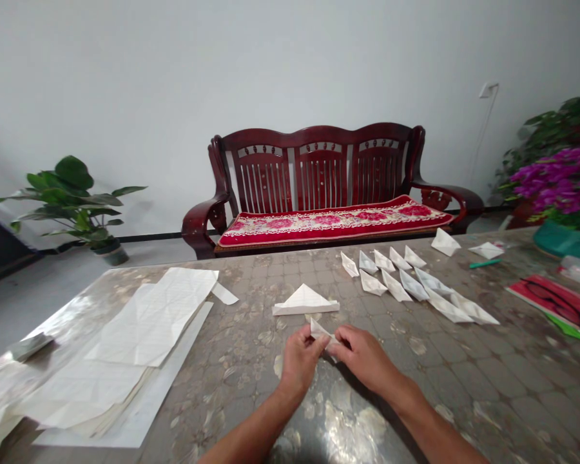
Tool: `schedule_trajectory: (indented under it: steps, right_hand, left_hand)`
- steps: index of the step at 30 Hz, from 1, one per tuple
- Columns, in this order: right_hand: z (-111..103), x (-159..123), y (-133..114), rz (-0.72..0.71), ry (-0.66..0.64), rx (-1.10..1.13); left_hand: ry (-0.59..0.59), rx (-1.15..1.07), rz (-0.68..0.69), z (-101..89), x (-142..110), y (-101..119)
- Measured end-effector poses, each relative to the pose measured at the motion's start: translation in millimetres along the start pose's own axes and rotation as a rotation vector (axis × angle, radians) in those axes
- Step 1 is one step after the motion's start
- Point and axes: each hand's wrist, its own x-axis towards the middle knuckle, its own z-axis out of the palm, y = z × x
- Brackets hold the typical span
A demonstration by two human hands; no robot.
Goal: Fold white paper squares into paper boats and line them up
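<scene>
My left hand (pixel 300 361) and my right hand (pixel 362 354) are close together above the front middle of the table. Between them they pinch a small piece of folded white paper (pixel 319 330), its pointed corner sticking up by my left fingers. Its lower part is hidden by my fingers and thumbs. Just beyond the hands lies a paper hat shape (pixel 305 299), a triangle with a folded band along its base. To the right of it, several finished paper boats (pixel 399 287) stand in slanting rows.
A stack of loose paper sheets (pixel 159 319) covers the table's left side, with a small paper strip (pixel 225 294) beside it. At right are a teal pen (pixel 484 263), glasses (pixel 558 303) on a red booklet (pixel 526 288), and purple flowers (pixel 560 177). A wooden bench (pixel 319 145) stands behind the table (pixel 251 374).
</scene>
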Motion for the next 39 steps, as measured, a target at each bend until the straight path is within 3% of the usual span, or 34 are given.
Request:
schedule_trajectory:
  steps: [5,12,18,23,32,39]
  right_hand:
    - [-0.4,0.9,-3.8,0.054,-0.087,-0.01]
    - [4.9,-1.9,-2.0,0.007,-0.048,-0.031]
    - [-1.1,-2.3,3.9,-0.091,-0.035,-0.316]
    - [-9.7,-2.9,7.6,-0.074,-0.033,-0.472]
    - [-14.1,-8.0,11.8,0.05,0.033,-0.286]
    - [-20.7,-10.5,21.9,-0.034,0.121,-0.154]
  left_hand:
    - [0.008,-0.02,0.014,0.8,0.0,-6.5]
    - [-0.08,-0.077,0.042,0.0,-3.2,-4.0]
    - [-0.07,-0.032,0.045,0.0,-4.3,0.5]
    - [0.003,0.103,0.079,-1.5,-4.4,4.8]
    - [0.076,0.141,0.018,-5.2,4.0,-9.7]
    - [0.093,0.108,0.014,-9.5,4.5,-6.6]
